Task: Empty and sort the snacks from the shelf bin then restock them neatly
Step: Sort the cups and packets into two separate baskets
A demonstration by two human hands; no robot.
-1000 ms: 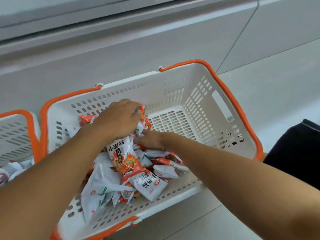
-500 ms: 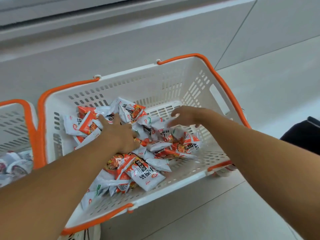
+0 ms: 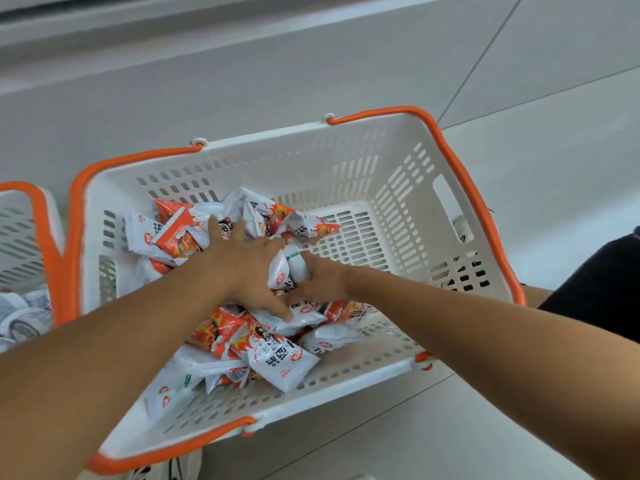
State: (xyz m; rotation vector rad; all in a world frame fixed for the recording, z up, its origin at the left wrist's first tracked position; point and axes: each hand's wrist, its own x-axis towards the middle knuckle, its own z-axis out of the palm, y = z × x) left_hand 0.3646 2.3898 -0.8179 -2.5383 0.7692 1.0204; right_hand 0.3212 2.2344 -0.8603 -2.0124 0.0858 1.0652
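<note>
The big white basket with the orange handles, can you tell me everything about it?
The basket looks like white plastic, its walls and floor full of slots, with orange handles folded down along the rim. It sits tilted on the pale floor. Snack packets pile in its left half. The left hand and right hand reach in. Another basket stands beside it.

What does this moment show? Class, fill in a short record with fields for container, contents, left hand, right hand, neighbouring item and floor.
container: white slotted basket with orange handles, tilted toward the camera
contents: white and orange snack packets, piled loosely in the basket's left and near part
left hand: fingers spread, resting on the pile
right hand: fingers curled round one white packet
neighbouring item: second basket at the left edge, holding pale packets
floor: pale grey tiles
</note>
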